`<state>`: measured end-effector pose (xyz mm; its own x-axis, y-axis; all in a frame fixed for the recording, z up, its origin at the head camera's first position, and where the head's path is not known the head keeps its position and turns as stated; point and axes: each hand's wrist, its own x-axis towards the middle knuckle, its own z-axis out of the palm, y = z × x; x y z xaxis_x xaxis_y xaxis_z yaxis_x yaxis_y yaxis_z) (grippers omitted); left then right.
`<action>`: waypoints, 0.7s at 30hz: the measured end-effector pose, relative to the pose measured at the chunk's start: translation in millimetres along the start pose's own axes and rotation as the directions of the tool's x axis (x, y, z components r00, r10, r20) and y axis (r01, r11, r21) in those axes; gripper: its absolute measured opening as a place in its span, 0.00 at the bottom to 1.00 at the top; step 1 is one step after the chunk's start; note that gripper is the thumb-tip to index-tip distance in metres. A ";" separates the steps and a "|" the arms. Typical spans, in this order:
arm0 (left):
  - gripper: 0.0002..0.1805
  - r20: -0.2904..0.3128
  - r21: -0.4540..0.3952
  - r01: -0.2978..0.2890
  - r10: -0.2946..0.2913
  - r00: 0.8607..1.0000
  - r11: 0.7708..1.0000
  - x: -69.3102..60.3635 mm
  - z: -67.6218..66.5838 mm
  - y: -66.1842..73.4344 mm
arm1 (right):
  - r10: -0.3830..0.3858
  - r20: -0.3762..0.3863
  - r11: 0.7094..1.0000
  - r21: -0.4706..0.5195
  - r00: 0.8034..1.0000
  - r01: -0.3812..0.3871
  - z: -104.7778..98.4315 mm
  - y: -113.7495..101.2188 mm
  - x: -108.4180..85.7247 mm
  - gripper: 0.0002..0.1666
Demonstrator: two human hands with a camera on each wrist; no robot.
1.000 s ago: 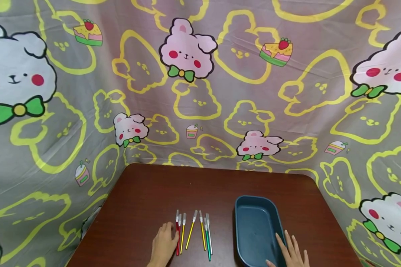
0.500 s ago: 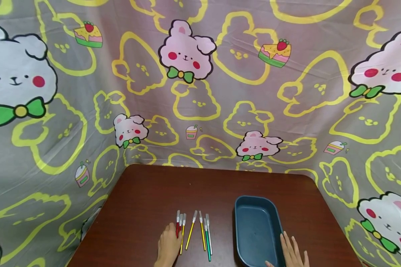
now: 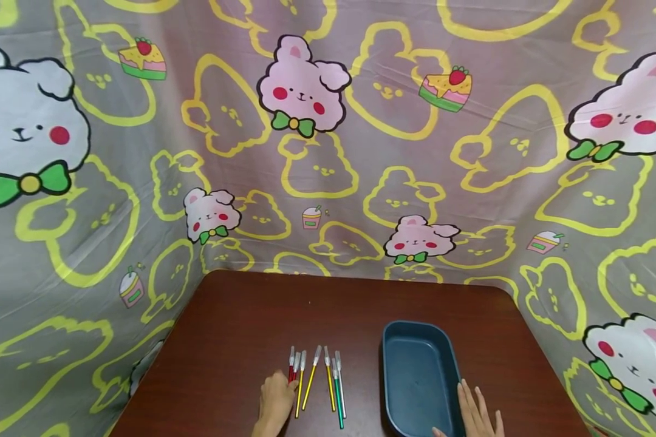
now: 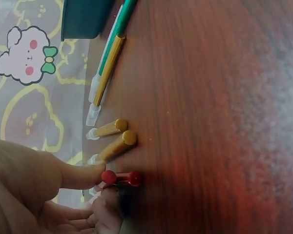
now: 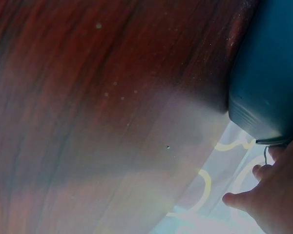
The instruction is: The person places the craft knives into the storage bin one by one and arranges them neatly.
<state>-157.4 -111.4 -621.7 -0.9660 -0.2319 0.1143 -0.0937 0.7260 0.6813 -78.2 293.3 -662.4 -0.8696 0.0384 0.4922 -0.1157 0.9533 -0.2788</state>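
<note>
My left hand [image 3: 276, 397] is at the left of a row of slim craft knives with coloured metallic handles and clear caps. Its thumb and finger pinch a red craft knife [image 4: 109, 176], whose round end shows in the left wrist view. A second red craft knife [image 4: 134, 179] lies right beside it. Just to the right are two yellow craft knives [image 3: 299, 388]. My right hand [image 3: 477, 413] rests at the right side of a dark blue tray [image 3: 418, 382], fingers straight along its outer wall and thumb near the front. Fingertips [image 5: 234, 200] show beside the tray in the right wrist view.
Farther right in the row lie another yellow craft knife [image 3: 329, 382], a green one [image 3: 339, 403] and a silver one [image 3: 342, 397]. The brown table [image 3: 240, 321] is enclosed by a patterned cloth [image 3: 328, 152] at the back and sides.
My left hand has moved slightly right and closed its fingers on a red craft knife. My right hand's fingers have drawn back from over the tray's rim to its outer side.
</note>
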 end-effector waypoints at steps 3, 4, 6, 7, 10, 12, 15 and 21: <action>0.20 0.018 -0.016 -0.003 0.004 1.000 1.000 -0.9 -0.8 -2.5 | 0.008 0.013 1.000 0.001 1.000 -0.008 -0.7 -1.6 -0.3 0.81; 0.20 0.021 -0.019 -0.003 0.004 1.000 1.000 -1.1 -1.0 -3.4 | 0.010 0.014 1.000 0.002 1.000 -0.010 -0.7 -1.9 -0.4 0.81; 0.20 0.027 -0.020 -0.004 0.005 1.000 1.000 -1.0 -0.9 -5.2 | 0.013 0.014 1.000 0.007 1.000 -0.013 -0.6 -2.2 -0.7 0.80; 0.20 0.032 -0.024 0.001 -0.001 0.999 1.000 -1.8 -1.1 -6.4 | 0.013 0.015 1.000 0.010 1.000 -0.013 -0.8 -2.6 -1.5 0.80; 0.19 0.041 -0.029 0.020 -0.019 0.999 0.999 -3.9 -2.1 -8.6 | 0.016 0.018 1.000 0.023 1.000 -0.016 -0.4 -2.3 -4.4 0.80; 0.18 0.046 -0.039 0.028 -0.026 0.999 0.999 -5.5 -2.8 -9.4 | 0.019 0.022 1.000 0.025 1.000 -0.019 -0.5 -2.1 -6.3 0.80; 0.17 0.038 -0.045 0.023 -0.021 0.999 0.999 -7.1 -3.5 -10.1 | 0.024 0.031 1.000 0.018 0.999 -0.024 -1.1 -2.5 -7.6 0.81; 0.17 -0.025 -0.053 -0.032 0.031 0.999 0.998 -4.2 -4.7 -9.5 | 0.045 0.093 0.999 0.007 0.995 -0.045 -8.2 -6.5 -3.7 0.78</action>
<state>-151.3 -120.4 -625.3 -0.9620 -0.2258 0.1534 -0.0499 0.6979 0.7145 -70.3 289.4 -655.6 -0.9147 0.0529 0.4006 -0.0796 0.9484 -0.3070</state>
